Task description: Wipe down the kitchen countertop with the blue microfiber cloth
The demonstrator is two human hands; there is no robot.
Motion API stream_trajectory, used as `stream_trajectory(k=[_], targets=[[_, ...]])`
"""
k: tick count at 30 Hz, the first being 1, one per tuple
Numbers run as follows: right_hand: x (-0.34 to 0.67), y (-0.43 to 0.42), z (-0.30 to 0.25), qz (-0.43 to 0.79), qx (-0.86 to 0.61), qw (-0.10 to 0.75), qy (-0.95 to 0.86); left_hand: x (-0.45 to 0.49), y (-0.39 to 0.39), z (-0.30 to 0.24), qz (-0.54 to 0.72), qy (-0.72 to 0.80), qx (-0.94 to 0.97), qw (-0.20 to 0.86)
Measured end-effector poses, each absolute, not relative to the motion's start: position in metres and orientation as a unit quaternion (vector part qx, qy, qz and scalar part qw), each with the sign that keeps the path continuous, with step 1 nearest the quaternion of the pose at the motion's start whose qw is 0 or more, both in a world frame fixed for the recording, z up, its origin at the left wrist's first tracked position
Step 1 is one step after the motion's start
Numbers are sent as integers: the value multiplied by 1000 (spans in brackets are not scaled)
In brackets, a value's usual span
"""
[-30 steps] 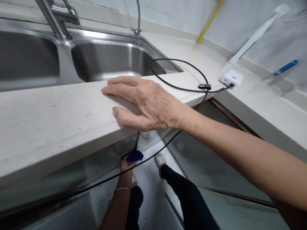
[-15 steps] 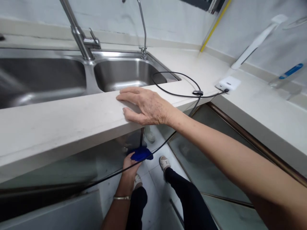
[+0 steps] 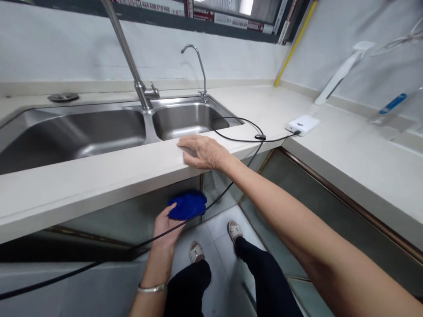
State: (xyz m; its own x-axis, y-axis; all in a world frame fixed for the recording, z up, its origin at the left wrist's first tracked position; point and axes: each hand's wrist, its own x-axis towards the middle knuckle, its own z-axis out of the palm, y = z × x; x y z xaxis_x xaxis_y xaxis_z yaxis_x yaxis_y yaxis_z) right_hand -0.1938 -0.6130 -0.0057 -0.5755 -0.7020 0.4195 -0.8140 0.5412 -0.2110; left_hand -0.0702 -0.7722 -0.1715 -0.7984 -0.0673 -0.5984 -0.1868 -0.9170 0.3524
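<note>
From afar, I saw the left hand [image 3: 163, 225] holding a blue cloth [image 3: 187, 206], lower middle of the frame, and the right hand [image 3: 207, 152], fingers apart, on the counter [image 3: 99, 171], and feared either hand might snag the black cord [image 3: 150, 240] and tug the white box [image 3: 307, 122] down.

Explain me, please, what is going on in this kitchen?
A person is at a counter with a double sink. The left hand holds a bunched blue cloth below the counter's edge, near the cabinet fronts; whether the cloth touches them, I cannot tell. The right hand lies on the counter's front edge, by the smaller basin. A black cable runs from a white device on the counter, makes a loop, then passes down across the view of the left hand.
</note>
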Motion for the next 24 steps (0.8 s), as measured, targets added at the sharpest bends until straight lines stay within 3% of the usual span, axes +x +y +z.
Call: stream_trajectory(k=[3, 11, 18, 24], targets=[[-191, -613, -5, 205, 416, 143, -874, -43, -796, -153, 923, 205, -324, -23], [-186, -612, -4, 210, 412, 141, -875, 0, -844, -174, 797, 393, -294, -352], [-186, -612, -5, 213, 419, 150, -870, -17, -865, -208, 662, 491, -304, -477], [-187, -612, -6, 214, 431, 160, -862, -30, -871, -256, 532, 624, -375, -432]])
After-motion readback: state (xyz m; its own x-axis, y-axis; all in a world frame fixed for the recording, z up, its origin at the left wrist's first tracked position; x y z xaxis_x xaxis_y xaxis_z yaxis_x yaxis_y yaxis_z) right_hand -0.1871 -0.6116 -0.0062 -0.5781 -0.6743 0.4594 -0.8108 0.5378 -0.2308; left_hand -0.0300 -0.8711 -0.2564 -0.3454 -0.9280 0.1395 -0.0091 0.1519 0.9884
